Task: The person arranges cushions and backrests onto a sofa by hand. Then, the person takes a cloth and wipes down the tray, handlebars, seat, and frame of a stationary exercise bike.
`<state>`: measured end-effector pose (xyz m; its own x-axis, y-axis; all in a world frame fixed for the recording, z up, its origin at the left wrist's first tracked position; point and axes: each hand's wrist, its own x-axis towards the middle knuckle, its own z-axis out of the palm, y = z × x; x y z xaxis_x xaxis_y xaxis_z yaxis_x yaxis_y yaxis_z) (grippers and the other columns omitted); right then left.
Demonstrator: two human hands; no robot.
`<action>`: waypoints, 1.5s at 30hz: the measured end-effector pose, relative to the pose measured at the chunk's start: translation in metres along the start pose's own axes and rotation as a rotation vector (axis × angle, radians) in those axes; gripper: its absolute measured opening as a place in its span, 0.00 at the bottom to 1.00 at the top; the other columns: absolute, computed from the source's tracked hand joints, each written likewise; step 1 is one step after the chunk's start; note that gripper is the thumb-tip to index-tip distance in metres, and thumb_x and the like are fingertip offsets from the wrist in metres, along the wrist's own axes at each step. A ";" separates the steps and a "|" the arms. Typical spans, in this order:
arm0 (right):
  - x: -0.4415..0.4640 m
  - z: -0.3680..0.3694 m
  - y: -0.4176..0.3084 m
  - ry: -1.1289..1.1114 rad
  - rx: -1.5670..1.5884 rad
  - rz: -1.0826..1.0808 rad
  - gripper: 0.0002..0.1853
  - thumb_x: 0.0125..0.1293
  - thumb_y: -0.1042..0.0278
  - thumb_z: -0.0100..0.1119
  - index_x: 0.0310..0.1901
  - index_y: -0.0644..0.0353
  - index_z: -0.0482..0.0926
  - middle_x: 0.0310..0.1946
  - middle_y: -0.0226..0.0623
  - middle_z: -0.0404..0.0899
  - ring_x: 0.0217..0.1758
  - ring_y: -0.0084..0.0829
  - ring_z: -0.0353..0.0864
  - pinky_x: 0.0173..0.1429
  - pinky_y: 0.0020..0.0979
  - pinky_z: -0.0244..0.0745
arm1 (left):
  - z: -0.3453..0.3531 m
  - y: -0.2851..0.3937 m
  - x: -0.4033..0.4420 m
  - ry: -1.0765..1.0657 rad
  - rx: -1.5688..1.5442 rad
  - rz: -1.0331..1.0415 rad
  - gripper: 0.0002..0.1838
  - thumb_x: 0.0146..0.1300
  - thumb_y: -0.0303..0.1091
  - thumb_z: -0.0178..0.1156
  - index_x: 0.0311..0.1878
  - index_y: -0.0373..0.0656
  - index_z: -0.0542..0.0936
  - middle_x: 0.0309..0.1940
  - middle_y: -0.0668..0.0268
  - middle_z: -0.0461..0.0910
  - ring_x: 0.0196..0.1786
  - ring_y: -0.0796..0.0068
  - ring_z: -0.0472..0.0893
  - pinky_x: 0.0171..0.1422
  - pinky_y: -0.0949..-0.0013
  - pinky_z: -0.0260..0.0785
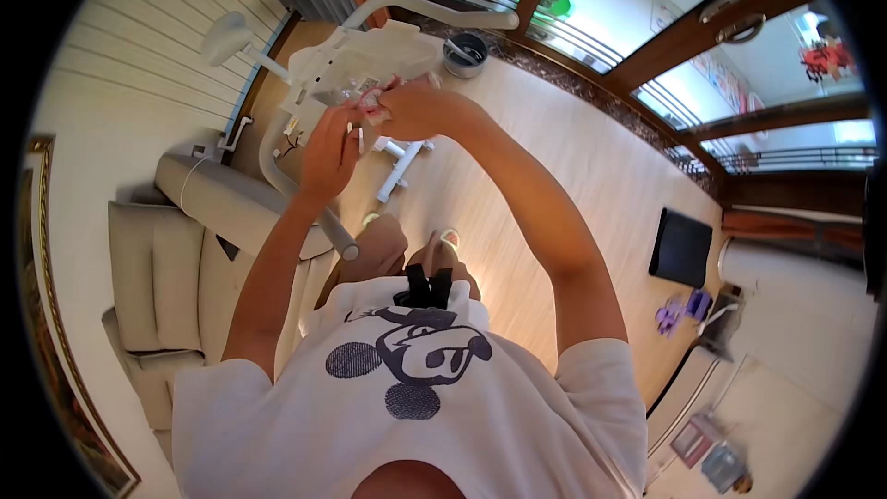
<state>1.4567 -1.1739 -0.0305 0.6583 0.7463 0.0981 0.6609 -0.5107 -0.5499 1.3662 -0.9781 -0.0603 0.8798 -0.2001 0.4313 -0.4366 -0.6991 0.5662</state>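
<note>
Handling a small pink-and-white piece [372, 103] between both hands, just in front of the white tray [407, 44] on the frame [271, 150], and seemingly working at it with the fingertips. Pinching one side of it with the left hand [328, 155], and pressing the fingers of the right hand [418, 109] together at the other, with the exact finger placement too small to tell. Calling, by judgement, for a light grip and close, steady fingertips in any next move. Counting one piece, two hands, one tray, one frame, one bowl [457, 70] standing beside the tray, one pale utensil [459, 48] resting in the bowl, and two slippers [450, 238] showing on the floor [554, 157]. Leaving the clear wrap-like stuff [349, 90] near the fingers uncounted, being too blurred to separate.
</note>
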 end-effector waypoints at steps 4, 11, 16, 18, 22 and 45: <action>-0.019 -0.081 -0.018 0.292 0.194 0.092 0.15 0.65 0.64 0.56 0.52 0.59 0.78 0.45 0.46 0.83 0.48 0.50 0.82 0.51 0.44 0.76 | 0.004 -0.001 -0.003 0.054 0.052 -0.025 0.13 0.66 0.25 0.54 0.52 0.40 0.77 0.55 0.54 0.78 0.57 0.50 0.78 0.58 0.58 0.71; 0.014 -0.014 0.021 0.390 0.006 -0.163 0.19 0.61 0.67 0.60 0.53 0.65 0.75 0.54 0.57 0.75 0.65 0.63 0.68 0.68 0.51 0.66 | 0.009 0.004 -0.001 0.063 0.043 -0.192 0.12 0.61 0.24 0.58 0.48 0.41 0.79 0.54 0.55 0.80 0.54 0.54 0.81 0.56 0.60 0.72; 0.023 0.015 0.046 0.365 -0.093 -0.133 0.21 0.67 0.53 0.57 0.53 0.61 0.78 0.66 0.66 0.67 0.72 0.63 0.63 0.76 0.53 0.56 | 0.013 -0.001 0.003 0.121 0.170 -0.105 0.11 0.58 0.23 0.60 0.45 0.40 0.79 0.52 0.56 0.81 0.54 0.52 0.81 0.59 0.56 0.72; 0.050 0.019 0.061 0.348 -0.064 -0.137 0.20 0.65 0.54 0.59 0.51 0.60 0.80 0.65 0.67 0.69 0.72 0.63 0.64 0.77 0.52 0.55 | 0.015 -0.003 0.004 0.126 0.135 -0.147 0.11 0.57 0.24 0.60 0.44 0.40 0.79 0.52 0.56 0.81 0.56 0.52 0.81 0.63 0.54 0.71; 0.094 0.010 0.076 0.236 -0.083 -0.269 0.17 0.63 0.56 0.62 0.48 0.59 0.79 0.61 0.58 0.75 0.67 0.55 0.71 0.75 0.49 0.59 | 0.013 -0.001 0.010 0.109 0.136 -0.198 0.12 0.55 0.25 0.61 0.44 0.40 0.79 0.50 0.57 0.82 0.58 0.53 0.80 0.67 0.51 0.69; 0.202 -0.015 0.127 -0.317 -0.060 -0.738 0.10 0.63 0.73 0.59 0.45 0.63 0.82 0.49 0.49 0.82 0.53 0.48 0.79 0.57 0.44 0.76 | 0.004 0.056 0.001 0.007 0.493 -0.745 0.25 0.70 0.41 0.55 0.69 0.50 0.72 0.74 0.57 0.63 0.78 0.54 0.58 0.82 0.41 0.43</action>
<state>1.6789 -1.0946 -0.0678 -0.0837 0.9812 0.1738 0.9098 0.1464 -0.3885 1.3435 -1.0205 -0.0308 0.9009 0.4272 0.0768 0.3802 -0.8621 0.3351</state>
